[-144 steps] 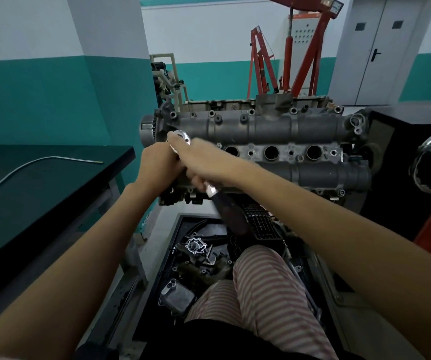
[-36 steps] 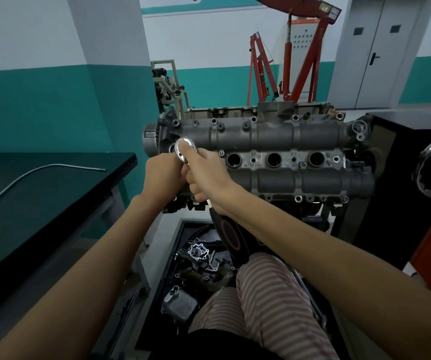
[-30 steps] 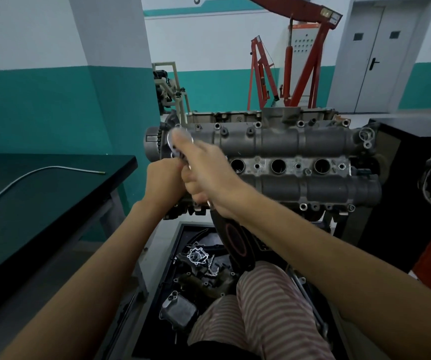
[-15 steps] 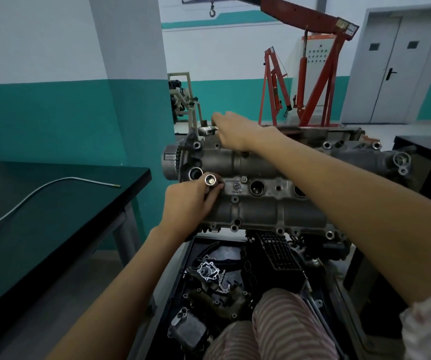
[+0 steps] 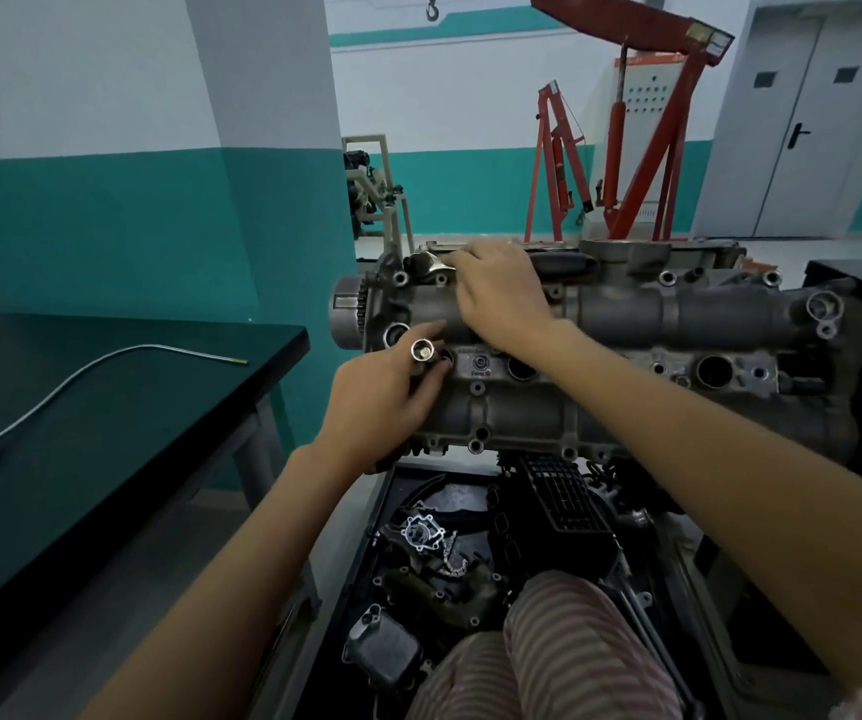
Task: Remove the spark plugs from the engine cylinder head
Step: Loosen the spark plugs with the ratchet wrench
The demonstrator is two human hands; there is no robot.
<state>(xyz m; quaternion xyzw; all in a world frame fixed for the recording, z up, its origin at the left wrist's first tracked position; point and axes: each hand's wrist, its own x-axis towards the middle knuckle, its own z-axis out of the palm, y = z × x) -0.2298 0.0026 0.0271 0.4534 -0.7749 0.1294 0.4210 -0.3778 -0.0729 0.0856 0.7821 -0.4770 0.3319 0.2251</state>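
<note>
Steel socket [image 5: 422, 350] pinched in my left hand [image 5: 384, 402], sitting in leftmost plug well of cylinder head [image 5: 626, 324], frame centre. Right hand [image 5: 501, 293] rests on ratchet [image 5: 431, 265] laid upper centre, grip unclear. No plug visible out; other wells left.

Hardly any legible writing

The cylinder head [image 5: 621, 324] carries a small stamped mark just under the round fitting between the first two plug wells, too blurred to read. The red engine hoist [image 5: 647, 23] has a yellow-and-black label near the tip of its boom, its print too small to make out. No other text, number or sign shows.
</note>
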